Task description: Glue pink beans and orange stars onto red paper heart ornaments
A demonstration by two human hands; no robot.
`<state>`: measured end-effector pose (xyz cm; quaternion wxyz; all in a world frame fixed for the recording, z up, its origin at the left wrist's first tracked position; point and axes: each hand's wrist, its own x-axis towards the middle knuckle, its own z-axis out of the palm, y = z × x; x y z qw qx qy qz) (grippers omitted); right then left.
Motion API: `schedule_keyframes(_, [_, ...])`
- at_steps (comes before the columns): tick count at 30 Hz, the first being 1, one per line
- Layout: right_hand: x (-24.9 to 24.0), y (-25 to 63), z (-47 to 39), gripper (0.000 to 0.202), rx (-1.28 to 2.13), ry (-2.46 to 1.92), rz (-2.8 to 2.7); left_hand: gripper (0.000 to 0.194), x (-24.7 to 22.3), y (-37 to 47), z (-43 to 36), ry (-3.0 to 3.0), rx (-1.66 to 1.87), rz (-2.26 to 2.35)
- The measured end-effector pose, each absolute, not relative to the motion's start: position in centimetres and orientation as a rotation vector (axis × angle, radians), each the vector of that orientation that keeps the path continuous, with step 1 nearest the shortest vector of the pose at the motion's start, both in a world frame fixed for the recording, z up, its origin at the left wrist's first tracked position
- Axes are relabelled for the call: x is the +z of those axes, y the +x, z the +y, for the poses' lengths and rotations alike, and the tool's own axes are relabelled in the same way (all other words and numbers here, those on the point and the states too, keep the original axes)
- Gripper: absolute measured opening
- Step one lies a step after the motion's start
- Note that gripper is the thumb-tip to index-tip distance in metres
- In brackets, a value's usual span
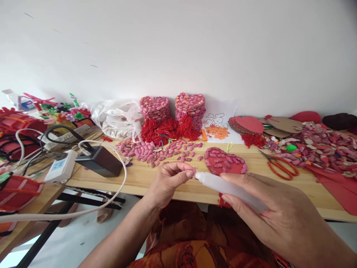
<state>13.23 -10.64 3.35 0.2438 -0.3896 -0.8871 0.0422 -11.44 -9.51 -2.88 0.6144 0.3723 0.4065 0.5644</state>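
Note:
My right hand [267, 208] grips a translucent white squeeze bottle [223, 186], laid sideways with its nozzle pointing left. The nozzle tip meets a small pink peanut shell [194, 171], pinched between thumb and forefinger of my left hand [173, 180]; my fingertips hide much of the shell. Just behind the bottle lies a red round disc [216, 168] partly covered with pink peanut shells, with a yellow-green loop at its top. A red tassel [223, 201] hangs below it at the table edge. Loose pink peanut shells [167, 150] are scattered beyond my left hand.
Two stacks of shell-covered discs [154, 108] with red tassels stand by the wall. Orange-handled scissors [281, 167] and a shell heap [320, 145] lie right. Orange stars [216, 132] rest on paper. Left are a black power adapter [100, 162], a white cable [125, 175] and plastic bags [117, 115].

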Motion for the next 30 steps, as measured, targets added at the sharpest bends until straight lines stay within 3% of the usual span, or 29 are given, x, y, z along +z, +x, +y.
schedule_keyframes(30, [2.72,13.09,-10.07,0.030,0.258,-1.136,-2.255,0.025,-3.49,-10.87,-9.18,0.642,1.243,0.843])
